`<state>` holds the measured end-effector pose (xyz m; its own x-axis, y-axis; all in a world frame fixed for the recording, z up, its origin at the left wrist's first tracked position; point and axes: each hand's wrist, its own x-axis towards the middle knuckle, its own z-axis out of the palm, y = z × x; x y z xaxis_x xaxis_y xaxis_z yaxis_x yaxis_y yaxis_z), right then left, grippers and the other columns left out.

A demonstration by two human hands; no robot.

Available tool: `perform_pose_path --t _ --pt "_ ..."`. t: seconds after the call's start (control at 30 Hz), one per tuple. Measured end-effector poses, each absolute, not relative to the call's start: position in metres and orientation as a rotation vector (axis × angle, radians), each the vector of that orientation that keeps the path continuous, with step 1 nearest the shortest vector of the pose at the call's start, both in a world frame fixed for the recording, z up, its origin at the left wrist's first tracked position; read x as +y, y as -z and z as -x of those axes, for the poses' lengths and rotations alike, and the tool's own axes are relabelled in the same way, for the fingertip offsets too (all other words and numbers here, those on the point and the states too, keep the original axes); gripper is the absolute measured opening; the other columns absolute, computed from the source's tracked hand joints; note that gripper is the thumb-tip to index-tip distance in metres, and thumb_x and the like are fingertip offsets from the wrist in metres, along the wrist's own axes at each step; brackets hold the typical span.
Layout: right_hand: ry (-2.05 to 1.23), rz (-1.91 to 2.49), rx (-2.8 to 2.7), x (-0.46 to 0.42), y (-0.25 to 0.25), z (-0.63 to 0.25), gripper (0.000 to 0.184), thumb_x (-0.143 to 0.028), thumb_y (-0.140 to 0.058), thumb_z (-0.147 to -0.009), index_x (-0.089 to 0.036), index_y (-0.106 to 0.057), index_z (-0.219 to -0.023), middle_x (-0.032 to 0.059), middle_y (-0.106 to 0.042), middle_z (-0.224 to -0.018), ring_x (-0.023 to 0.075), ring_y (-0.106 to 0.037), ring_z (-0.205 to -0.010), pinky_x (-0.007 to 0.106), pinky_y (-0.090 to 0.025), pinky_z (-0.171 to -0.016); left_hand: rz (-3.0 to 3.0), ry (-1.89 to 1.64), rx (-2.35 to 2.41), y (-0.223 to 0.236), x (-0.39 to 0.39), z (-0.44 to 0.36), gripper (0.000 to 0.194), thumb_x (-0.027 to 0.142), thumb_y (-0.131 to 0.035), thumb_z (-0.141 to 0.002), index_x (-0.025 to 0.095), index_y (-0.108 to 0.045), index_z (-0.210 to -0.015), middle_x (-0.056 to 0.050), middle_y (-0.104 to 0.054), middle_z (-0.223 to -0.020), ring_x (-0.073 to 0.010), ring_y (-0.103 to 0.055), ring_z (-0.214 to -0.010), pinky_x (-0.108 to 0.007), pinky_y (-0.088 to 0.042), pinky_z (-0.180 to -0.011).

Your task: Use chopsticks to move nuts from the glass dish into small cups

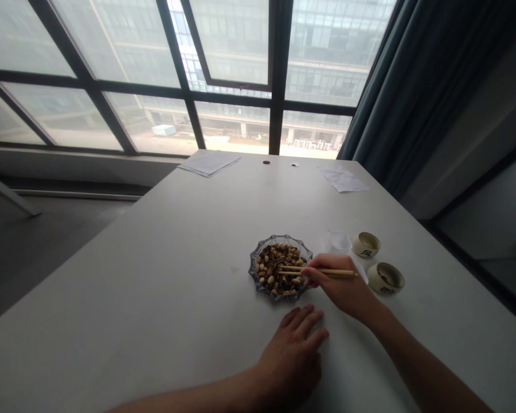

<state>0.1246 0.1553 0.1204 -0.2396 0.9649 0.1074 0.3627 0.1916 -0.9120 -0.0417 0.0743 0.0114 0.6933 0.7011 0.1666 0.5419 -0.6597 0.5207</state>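
Observation:
In the head view, my right hand (333, 284) is closed around a pair of wooden chopsticks (336, 272). Their tips reach in among mixed nuts and dark seeds (272, 268) heaped in a scalloped glass bowl (254, 285). Whether the tips pinch a piece is too small to tell. My left hand (296, 347) rests on the white table just in front of the bowl, fingers stretched out and holding nothing. Beyond my right hand stand a small clear plastic container (337, 242) and two ceramic cups, the farther cup (366, 245) and the nearer cup (386, 279).
The white table (176, 269) runs up to a large window (241, 97). Stacked papers (210, 163) lie at its far left, and more sheets (344, 179) at the far right. Two round holes are near the far edge. A dark curtain (404, 86) hangs on the right.

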Motion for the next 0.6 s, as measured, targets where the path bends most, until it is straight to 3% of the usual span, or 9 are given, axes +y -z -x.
perform_pose_path --t 0.6 --pt "-1.02 1.262 -1.678 0.1526 -0.1174 -0.127 0.033 -0.049 -0.072 -0.091 -0.02 -0.077 -0.077 0.0061 -0.079 -0.073 0.022 -0.075 -0.068 0.03 -0.058 -0.063 -2.456 -0.495 0.955 -0.015 0.0745 0.0416 0.045 0.017 -0.062 -0.086 0.026 -0.058 -0.13 -0.005 -0.047 -0.159 -0.0264 -0.033 -0.151 -0.045 -0.023 -0.126"
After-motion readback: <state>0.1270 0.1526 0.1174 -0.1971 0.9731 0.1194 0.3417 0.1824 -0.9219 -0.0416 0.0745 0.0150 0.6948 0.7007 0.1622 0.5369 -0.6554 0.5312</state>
